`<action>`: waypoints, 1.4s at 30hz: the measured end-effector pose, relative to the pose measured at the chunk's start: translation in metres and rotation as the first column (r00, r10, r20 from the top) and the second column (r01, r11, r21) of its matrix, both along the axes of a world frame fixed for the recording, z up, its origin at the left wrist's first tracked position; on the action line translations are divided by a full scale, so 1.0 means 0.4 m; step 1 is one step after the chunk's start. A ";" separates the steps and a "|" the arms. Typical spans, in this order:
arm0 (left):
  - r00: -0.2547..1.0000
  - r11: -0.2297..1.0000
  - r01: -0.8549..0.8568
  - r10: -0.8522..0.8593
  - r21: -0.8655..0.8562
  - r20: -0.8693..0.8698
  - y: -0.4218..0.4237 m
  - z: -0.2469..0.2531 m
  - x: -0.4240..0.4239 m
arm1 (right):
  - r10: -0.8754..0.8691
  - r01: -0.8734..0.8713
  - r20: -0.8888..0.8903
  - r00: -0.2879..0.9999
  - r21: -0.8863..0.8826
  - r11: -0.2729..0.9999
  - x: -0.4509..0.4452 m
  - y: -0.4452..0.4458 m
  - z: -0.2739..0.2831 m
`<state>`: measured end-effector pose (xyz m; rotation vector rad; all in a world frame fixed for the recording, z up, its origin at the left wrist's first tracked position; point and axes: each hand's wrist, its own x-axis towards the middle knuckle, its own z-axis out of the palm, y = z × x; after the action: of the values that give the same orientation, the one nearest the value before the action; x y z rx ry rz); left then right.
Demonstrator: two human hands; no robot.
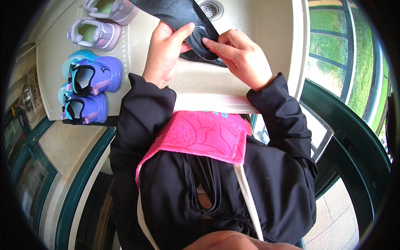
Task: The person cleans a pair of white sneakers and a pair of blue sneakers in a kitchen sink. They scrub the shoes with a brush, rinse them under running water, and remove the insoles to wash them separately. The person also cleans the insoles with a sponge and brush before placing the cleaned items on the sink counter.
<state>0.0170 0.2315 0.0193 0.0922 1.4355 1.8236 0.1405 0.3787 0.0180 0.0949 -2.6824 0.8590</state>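
Observation:
Over a cream sink basin [265, 62], my left hand [167, 50] grips a black shoe insole [175, 12] along its edge, thumb on top. My right hand [240, 56] pinches the near, rounded end of the same insole, with its index finger and thumb at the edge. A second black piece [203, 59], perhaps another insole, shows partly beneath it. Water drops lie on the basin surface below. To the left stand a pair of blue and purple Nike sneakers [109, 73] and a pair of lilac sneakers [109, 34].
A metal drain strainer [211, 10] lies beyond my hands. The sink's front rim [215, 103] runs before my pink apron [193, 137]. A ribbed drainboard [53, 62] bears the sneakers on the left. Green-framed windows [340, 100] stand at the right.

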 end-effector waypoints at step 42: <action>0.969 0.990 -0.083 0.054 -0.113 -0.241 -0.052 0.010 -0.049 | -0.181 0.224 0.322 0.929 -0.101 0.969 -0.092 0.179 -0.159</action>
<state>-0.0025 0.2108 0.0231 0.2075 1.7341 1.8229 0.1038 0.4504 -0.0456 -0.3749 -2.8392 1.0623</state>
